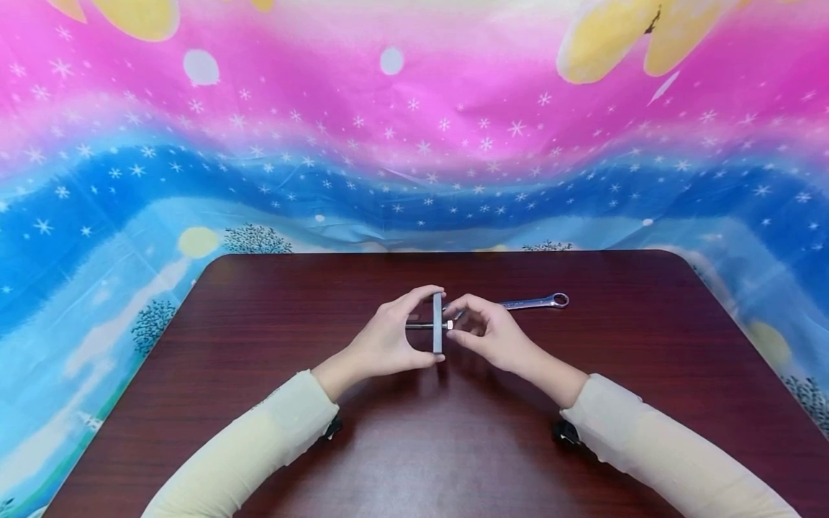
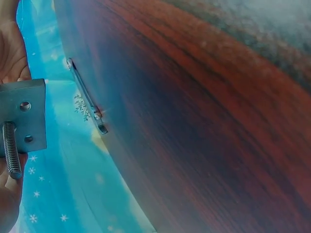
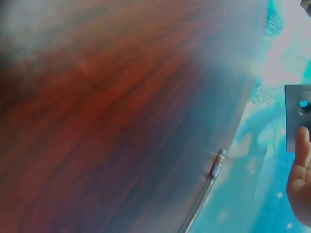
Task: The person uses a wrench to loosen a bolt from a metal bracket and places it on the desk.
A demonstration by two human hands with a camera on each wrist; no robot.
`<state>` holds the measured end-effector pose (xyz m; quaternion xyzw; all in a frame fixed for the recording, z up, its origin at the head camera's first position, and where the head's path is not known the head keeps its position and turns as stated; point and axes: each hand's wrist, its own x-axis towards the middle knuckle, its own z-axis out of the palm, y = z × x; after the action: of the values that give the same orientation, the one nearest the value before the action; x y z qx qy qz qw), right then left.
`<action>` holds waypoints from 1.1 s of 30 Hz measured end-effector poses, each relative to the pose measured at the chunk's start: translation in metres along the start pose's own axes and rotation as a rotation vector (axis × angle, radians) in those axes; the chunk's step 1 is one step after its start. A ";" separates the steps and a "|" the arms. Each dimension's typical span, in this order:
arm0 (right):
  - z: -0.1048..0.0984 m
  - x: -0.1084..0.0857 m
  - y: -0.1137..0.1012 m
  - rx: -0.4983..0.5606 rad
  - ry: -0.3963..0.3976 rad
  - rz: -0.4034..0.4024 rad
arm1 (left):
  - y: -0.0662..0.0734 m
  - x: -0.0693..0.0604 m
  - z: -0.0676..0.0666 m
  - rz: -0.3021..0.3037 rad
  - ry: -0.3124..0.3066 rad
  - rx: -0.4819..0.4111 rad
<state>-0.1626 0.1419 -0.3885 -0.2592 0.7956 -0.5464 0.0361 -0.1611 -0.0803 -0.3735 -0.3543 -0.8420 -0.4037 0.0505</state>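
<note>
My left hand (image 1: 388,334) grips a grey metal plate (image 1: 437,322) by its top and bottom edges, holding it upright above the table. A threaded bolt (image 1: 419,326) passes through the plate, its shaft pointing toward my left palm. In the left wrist view the plate (image 2: 34,97) shows small round holes beside the bolt (image 2: 10,150). On the plate's right side, the fingers of my right hand (image 1: 495,334) are curved close around the bolt's hex end (image 1: 450,325); whether they touch it is unclear. The right wrist view shows a fingertip in front of the plate (image 3: 292,116).
Behind my right hand a combination wrench (image 1: 534,303) lies on the dark wooden table (image 1: 414,446), its near end partly hidden by the fingers. A pink and blue patterned cloth (image 1: 414,144) hangs beyond the table's back edge.
</note>
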 end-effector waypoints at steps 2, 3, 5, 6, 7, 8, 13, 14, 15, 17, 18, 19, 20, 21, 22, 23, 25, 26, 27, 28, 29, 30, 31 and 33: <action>-0.002 0.000 0.001 -0.012 -0.010 0.006 | 0.000 0.001 0.000 -0.002 -0.003 -0.011; -0.003 0.000 0.001 -0.008 -0.015 0.011 | 0.000 0.001 0.000 -0.002 -0.004 -0.016; -0.005 0.000 0.002 0.012 -0.031 0.021 | 0.000 0.001 0.000 -0.002 -0.006 -0.019; -0.006 0.000 0.003 0.029 -0.041 0.024 | 0.000 0.001 0.000 -0.005 -0.007 -0.018; -0.006 0.001 0.004 0.044 -0.050 0.026 | 0.000 0.001 0.000 -0.004 -0.007 -0.015; -0.006 0.001 0.004 0.057 -0.058 0.027 | -0.001 0.001 0.000 -0.004 -0.007 -0.012; -0.004 0.003 0.005 0.096 -0.079 0.031 | -0.001 0.001 0.000 -0.003 -0.006 0.004; -0.004 0.003 0.004 0.105 -0.077 0.037 | -0.001 0.001 0.000 -0.001 -0.005 0.007; -0.003 0.004 0.004 0.111 -0.073 0.043 | -0.001 0.001 0.000 -0.002 -0.006 0.008; -0.001 0.004 0.004 0.124 -0.063 0.054 | 0.000 0.001 0.001 -0.003 -0.009 0.009; -0.001 0.005 0.004 0.129 -0.056 0.058 | -0.001 0.001 0.001 -0.003 -0.010 0.010; 0.000 0.005 0.004 0.130 -0.051 0.060 | -0.001 0.001 0.001 -0.003 -0.012 0.012; 0.000 0.005 0.005 0.125 -0.046 0.056 | -0.001 0.001 0.001 -0.006 -0.015 0.012; 0.000 0.006 0.006 0.121 -0.042 0.047 | -0.002 0.001 0.001 -0.008 -0.017 0.012; 0.000 0.006 0.006 0.106 -0.035 0.037 | -0.002 0.001 0.001 -0.009 -0.017 0.013; 0.000 0.006 0.006 0.087 -0.031 0.029 | -0.003 0.001 0.001 -0.011 -0.018 0.012; -0.001 0.005 0.006 0.045 -0.025 0.017 | -0.004 0.001 0.001 -0.014 -0.015 0.016; -0.001 0.005 0.006 0.023 -0.025 0.013 | -0.005 0.001 0.001 -0.016 -0.014 0.016; -0.001 0.005 0.006 0.008 -0.026 0.011 | -0.005 0.001 0.001 -0.015 -0.011 0.018; -0.002 0.005 0.005 -0.013 -0.028 0.012 | -0.006 0.001 0.001 -0.015 -0.009 0.020; -0.002 0.005 0.005 -0.021 -0.034 0.014 | -0.006 0.001 0.001 -0.013 -0.007 0.021; -0.002 0.005 0.005 -0.022 -0.040 0.015 | -0.007 0.001 0.001 -0.012 -0.006 0.024; -0.003 0.005 0.006 -0.017 -0.046 0.015 | -0.007 0.001 0.001 -0.013 -0.007 0.027; -0.003 0.006 0.007 0.001 -0.057 0.019 | -0.008 0.001 0.001 -0.017 -0.008 0.032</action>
<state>-0.1715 0.1437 -0.3925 -0.2673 0.7963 -0.5389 0.0642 -0.1671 -0.0826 -0.3789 -0.3480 -0.8515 -0.3892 0.0491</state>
